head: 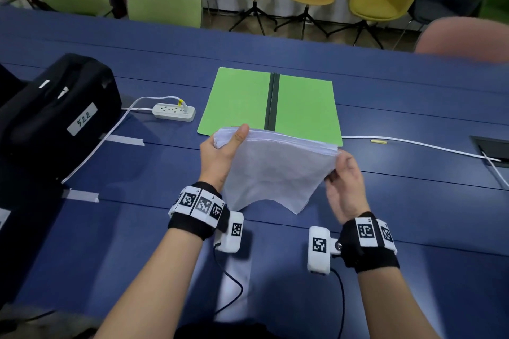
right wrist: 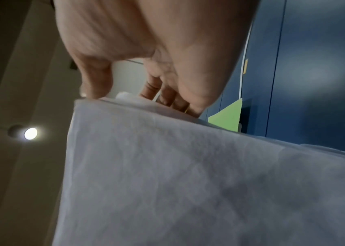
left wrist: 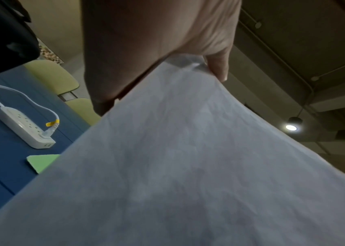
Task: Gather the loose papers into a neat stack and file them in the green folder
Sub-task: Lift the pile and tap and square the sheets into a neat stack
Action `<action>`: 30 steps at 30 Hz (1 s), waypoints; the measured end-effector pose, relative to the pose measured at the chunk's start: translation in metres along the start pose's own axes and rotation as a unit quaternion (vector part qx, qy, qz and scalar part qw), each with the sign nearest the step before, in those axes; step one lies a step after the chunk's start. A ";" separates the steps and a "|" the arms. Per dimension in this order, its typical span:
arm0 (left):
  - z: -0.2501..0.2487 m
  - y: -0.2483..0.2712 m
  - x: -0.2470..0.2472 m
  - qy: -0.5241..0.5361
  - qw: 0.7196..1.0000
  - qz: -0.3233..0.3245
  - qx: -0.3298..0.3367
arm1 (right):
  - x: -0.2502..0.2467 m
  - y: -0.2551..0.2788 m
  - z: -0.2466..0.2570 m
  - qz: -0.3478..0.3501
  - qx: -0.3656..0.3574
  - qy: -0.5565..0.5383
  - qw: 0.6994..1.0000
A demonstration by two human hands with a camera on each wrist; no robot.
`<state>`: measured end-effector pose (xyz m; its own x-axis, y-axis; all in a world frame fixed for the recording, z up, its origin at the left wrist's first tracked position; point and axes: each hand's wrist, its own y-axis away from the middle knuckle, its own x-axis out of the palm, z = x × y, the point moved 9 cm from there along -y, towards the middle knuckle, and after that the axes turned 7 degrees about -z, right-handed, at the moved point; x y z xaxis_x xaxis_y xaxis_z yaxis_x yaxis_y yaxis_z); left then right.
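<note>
Paper stack point(head: 271, 170) hangs nearest, lifted off the blue table point(head: 385, 228) and sagging toward the person, its long top edge running left to right across the near edge of the green folder point(head: 239, 102). The left hand point(head: 220, 157) pinches the stack's upper left corner, thumb over the front sheet and fingers behind; the right hand point(head: 345, 187) grips the upper right corner with curled fingers. The folder lies open and flat just beyond the stack, dark spine pointing away from the person, so I judge the coming move to be a short carry forward and down. Both hands sit about equally near the folder. Left of the folder lies a white power strip point(head: 175, 112), and farther left a black case point(head: 55, 110) with a label reading "522".
</note>
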<state>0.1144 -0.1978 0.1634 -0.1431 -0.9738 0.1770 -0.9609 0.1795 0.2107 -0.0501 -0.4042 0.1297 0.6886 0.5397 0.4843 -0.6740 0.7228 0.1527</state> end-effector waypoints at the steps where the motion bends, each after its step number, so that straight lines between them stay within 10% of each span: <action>1: 0.000 0.000 0.000 -0.004 1.000 -0.003 0.000 | -0.003 -0.001 0.000 0.002 0.004 -0.018 1.000; 30: 0.002 0.003 0.003 0.002 1.000 0.008 -0.007 | 0.001 0.008 0.045 -0.081 -0.096 0.175 0.976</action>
<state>0.1104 -0.2002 0.1631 -0.1577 -0.9701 0.1846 -0.9551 0.1973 0.2211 -0.0669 -0.4175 0.1695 0.8544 0.5010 0.1377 -0.5083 0.8609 0.0222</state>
